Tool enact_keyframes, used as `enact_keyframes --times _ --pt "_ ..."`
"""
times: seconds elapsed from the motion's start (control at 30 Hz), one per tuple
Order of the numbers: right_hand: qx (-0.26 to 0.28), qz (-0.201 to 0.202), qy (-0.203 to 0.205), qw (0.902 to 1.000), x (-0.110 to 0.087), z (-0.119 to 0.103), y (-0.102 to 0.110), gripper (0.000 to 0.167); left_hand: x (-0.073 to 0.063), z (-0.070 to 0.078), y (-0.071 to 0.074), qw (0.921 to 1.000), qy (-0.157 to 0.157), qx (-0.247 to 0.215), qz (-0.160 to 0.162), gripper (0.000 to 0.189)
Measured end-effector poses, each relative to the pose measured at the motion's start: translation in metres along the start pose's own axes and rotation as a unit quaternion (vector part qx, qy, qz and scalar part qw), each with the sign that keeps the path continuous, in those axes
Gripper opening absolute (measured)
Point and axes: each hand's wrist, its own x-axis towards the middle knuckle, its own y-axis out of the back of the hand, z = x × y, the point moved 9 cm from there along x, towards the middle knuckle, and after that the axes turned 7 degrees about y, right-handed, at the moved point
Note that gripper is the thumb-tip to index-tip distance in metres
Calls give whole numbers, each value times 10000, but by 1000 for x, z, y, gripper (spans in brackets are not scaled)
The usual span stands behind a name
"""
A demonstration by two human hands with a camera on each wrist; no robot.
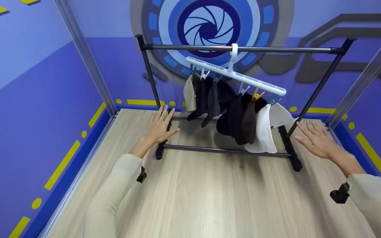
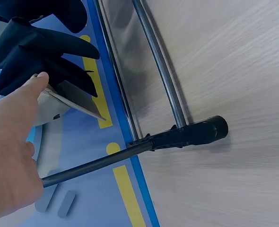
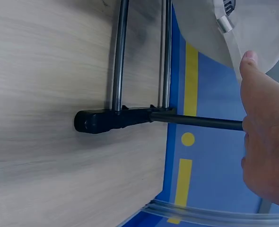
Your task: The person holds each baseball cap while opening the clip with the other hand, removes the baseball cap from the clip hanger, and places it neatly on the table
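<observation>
1. Violet-and-blue wall panels (image 1: 28, 92) with yellow dashes; wood-grain tabletop (image 1: 210, 198) below.
2. Garment rack (image 1: 210, 149), dark metal-look tube, standing on the tabletop between the hands. Judged stiff, light for its size, smooth enough to slip; best held by both uprights at once.
3. Clip hanger (image 1: 229, 72), white, apparently plastic, hooked over the top bar (image 1: 190, 48) and tilted. Likely light and quick to swing; take it by the hook's stem.
4. Caps, pegged in a row: cream cap (image 1: 189, 94), several dark caps (image 1: 235, 119), white cap (image 1: 264, 132) at the right end. Probably soft cloth with firmer brims; handle by the brim.
5. Left hand (image 1: 160, 127), by the left upright (image 1: 150, 76); right hand (image 1: 319, 142), by the right upright (image 1: 323, 81). Fingers spread wide on both, nothing held. Contact with the tube: cannot tell from where I stand.
6. Left wrist view: left foot (image 2: 196, 134) and its upright's joint, covered by the hand in the head view.
7. Right wrist view: metal buckle (image 3: 224, 24) on the white cap, a mere speck from the head.
8. Hook and top bar: head view only.
</observation>
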Motion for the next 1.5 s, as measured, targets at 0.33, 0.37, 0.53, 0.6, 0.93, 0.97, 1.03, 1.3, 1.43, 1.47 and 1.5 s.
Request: enact_keyframes --times 0.33,0.37,0.53,0.6,0.93,0.97,1.03,1.3,1.43,1.47,1.5 --pt "31 138 310 9994 9 -35 17 71 7 5 1 9998 -68 188 -48 86" --pt "35 175 374 9991 10 -40 19 70 7 6 1 9999 -84 133 -50 86" --pt "-44 324 674 9972 13 -69 28 65 8 11 4 9999 -113 -17 -25 84" --pt "-240 449 869 9949 14 -83 32 61 10 11 3 9999 -68 87 -62 84" --pt "-1213 1567 1206 9727 17 -143 66 24 18 9 1 9996 5 268 -66 84" --pt "-1190 1683 1209 9710 17 -148 70 23 19 9 2 9996 11 260 -69 83" --pt "-1066 1858 1218 9692 20 -156 75 21 20 10 3 9997 20 248 -74 82" --pt "-967 2517 1324 9538 34 -178 87 18 29 19 11 9995 39 296 88 75" --pt "-981 2614 1260 9519 41 -175 89 20 34 24 14 9992 36 340 203 72" --pt "-979 2619 1225 9523 43 -174 90 21 35 25 14 9991 39 351 225 71" --pt "-970 2615 1178 9531 44 -172 90 21 36 26 15 9991 34 350 256 70"
